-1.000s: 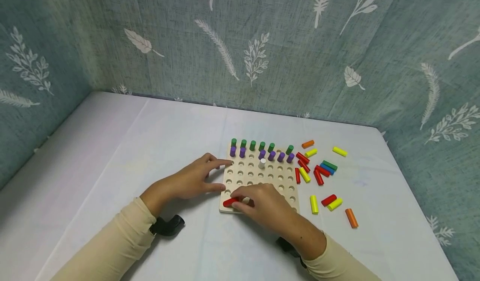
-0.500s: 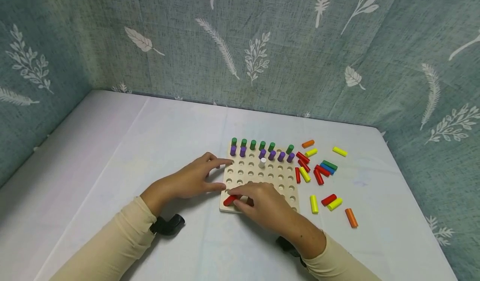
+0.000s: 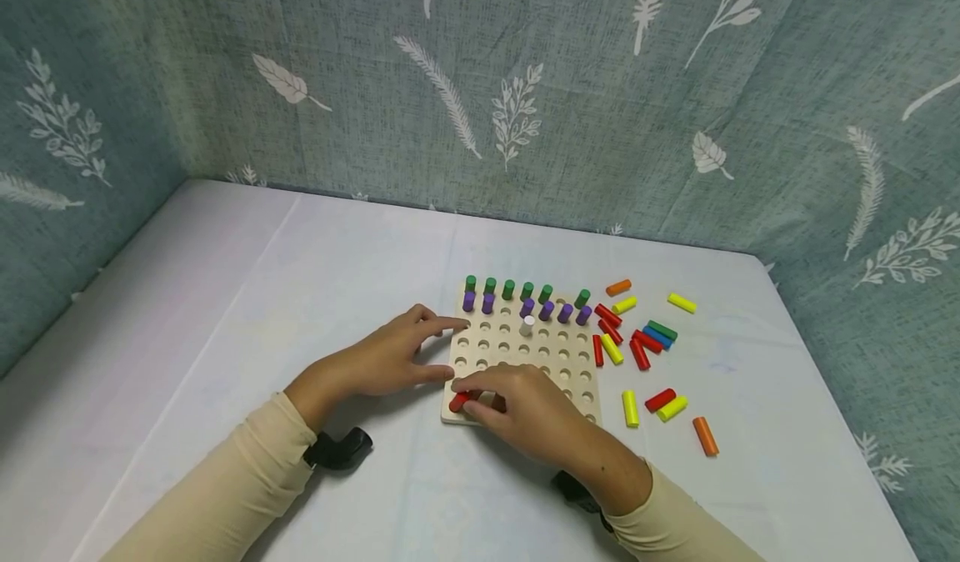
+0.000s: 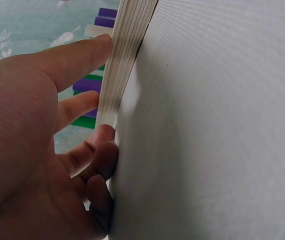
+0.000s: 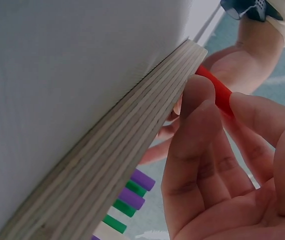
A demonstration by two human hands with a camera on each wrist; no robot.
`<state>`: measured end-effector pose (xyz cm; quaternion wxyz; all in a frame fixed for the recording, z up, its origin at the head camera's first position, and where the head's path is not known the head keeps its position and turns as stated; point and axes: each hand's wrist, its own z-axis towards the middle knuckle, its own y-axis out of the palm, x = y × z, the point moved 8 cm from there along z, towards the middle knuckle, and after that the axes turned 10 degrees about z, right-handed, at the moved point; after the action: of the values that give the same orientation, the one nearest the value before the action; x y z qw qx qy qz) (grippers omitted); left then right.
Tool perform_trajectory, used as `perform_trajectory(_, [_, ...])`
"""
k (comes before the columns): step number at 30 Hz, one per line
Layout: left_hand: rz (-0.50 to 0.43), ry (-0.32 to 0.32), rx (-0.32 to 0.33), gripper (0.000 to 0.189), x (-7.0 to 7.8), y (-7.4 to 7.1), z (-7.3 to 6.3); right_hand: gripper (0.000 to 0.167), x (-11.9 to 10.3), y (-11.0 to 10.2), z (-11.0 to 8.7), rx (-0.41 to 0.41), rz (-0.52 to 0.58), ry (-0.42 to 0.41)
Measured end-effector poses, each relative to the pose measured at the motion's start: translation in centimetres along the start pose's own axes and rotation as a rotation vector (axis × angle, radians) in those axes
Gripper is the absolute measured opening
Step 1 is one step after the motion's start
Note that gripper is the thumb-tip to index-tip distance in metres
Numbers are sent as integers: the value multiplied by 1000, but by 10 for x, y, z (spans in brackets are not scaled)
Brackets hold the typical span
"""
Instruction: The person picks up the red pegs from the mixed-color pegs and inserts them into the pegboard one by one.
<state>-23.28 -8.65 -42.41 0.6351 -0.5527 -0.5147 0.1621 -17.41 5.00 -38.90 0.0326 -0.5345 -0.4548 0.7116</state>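
My right hand (image 3: 528, 408) pinches a red peg (image 3: 459, 402) between thumb and fingers at the near left corner of a wooden pegboard (image 3: 492, 353). The right wrist view shows that red peg (image 5: 219, 92) tilted, one end at the board's face; whether it sits in a hole I cannot tell. My left hand (image 3: 378, 360) is at the board's left side, and in the left wrist view its thumb and a finger touch the layered edge (image 4: 120, 65). Green pegs (image 3: 509, 289) stand in the far row, purple pegs (image 3: 547, 310) in front of them. One white peg (image 3: 527, 325) stands nearer.
Loose red, yellow, orange, blue and green pegs lie right of the board, among them a yellow peg (image 3: 630, 408) and an orange peg (image 3: 705, 436). The white tabletop (image 3: 360, 253) ends at a patterned cloth (image 3: 337, 112) behind.
The red peg has turned from lying nearly flat to a steeper tilt in my right fingers, over the same corner. My left hand has stayed at the board's edge.
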Motion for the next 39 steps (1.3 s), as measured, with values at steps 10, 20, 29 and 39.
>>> perform_trajectory(10, [4,5,4,69,3,0,2,24,4,1,0,-37,17,37])
perform_trajectory(20, [8,9,9,69,1,-3,1,33,3,-1,0,-44,25,31])
perform_trajectory(29, [-3,-1,3,69,-1,1,0,27,7,-25,-5,69,30,55])
perform_trajectory(39, [-6,-11,-6,69,-1,2,3,23,11,-52,-11,178,5,57])
